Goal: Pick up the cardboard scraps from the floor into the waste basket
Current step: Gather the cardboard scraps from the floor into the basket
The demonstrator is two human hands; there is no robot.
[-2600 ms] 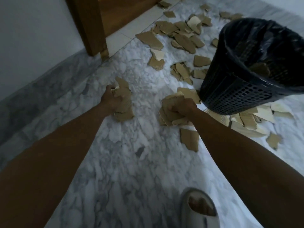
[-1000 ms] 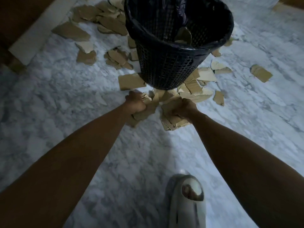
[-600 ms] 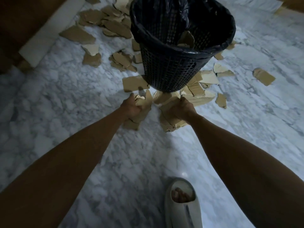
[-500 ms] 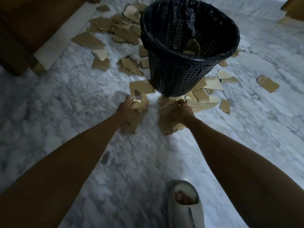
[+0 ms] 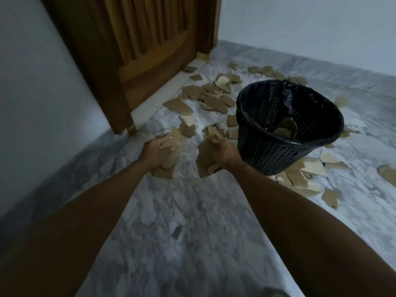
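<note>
Each hand carries its own bundle, so two loads go in on one trip. The left hand [image 5: 154, 151] has its grip closed around a stack of cardboard scraps [image 5: 171, 151], and the right hand [image 5: 225, 151] clamps another stack [image 5: 205, 160], both held beside the waste basket [image 5: 278, 151]. Many more loose scraps [image 5: 214, 97] lie on the marble floor [image 5: 192, 211] between basket and door [image 5: 150, 50].

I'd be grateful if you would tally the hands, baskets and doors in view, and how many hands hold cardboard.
Hands: 2, left hand and right hand, each shut on a cardboard bundle
Basket: 1
Door: 1
Total: 4
Loose scraps on the floor: too many to count.
</note>
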